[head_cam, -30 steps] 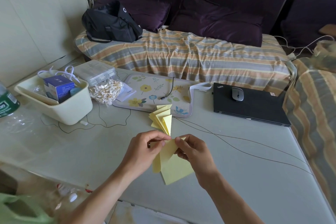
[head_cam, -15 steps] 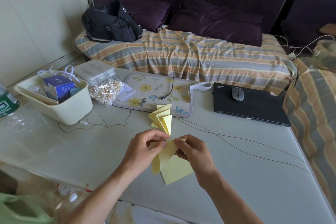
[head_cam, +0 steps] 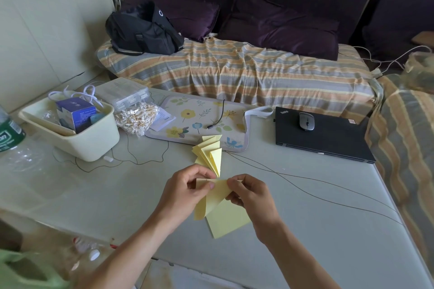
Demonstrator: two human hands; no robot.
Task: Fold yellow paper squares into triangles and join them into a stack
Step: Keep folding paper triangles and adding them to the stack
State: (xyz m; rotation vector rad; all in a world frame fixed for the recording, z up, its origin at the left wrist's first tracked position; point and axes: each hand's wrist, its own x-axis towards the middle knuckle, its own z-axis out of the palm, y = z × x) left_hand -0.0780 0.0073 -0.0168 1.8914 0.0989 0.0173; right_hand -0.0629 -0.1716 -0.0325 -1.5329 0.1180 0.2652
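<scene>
Yellow paper sheet (head_cam: pixel 215 197) held between both hands, lifted just above the tabletop (head_cam: pixel 305 230), partly folded. Left hand (head_cam: pixel 185 191) pinches the upper left edge, thumb on top; right hand (head_cam: pixel 252 195) pinches the upper right corner, fingers curled around it. Both grips sit on the top edge, probably so the corners can be aligned before creasing. Lower flaps hang free towards the person, overlapping a flat yellow square (head_cam: pixel 229 220) lying under the hands, likely the next sheets kept within reach.

Just beyond the fingertips: stack of folded triangles (head_cam: pixel 209 153), fanned, its far end touching the floral mat (head_cam: pixel 199 122). Parked close, likely so each finished piece joins without a long reach.

Thin cables (head_cam: pixel 305 185) run past the right hand. Cream bin (head_cam: pixel 89 145) well off beyond the left hand; closed laptop (head_cam: pixel 324 138) with mouse (head_cam: pixel 306 121) beyond the right.
</scene>
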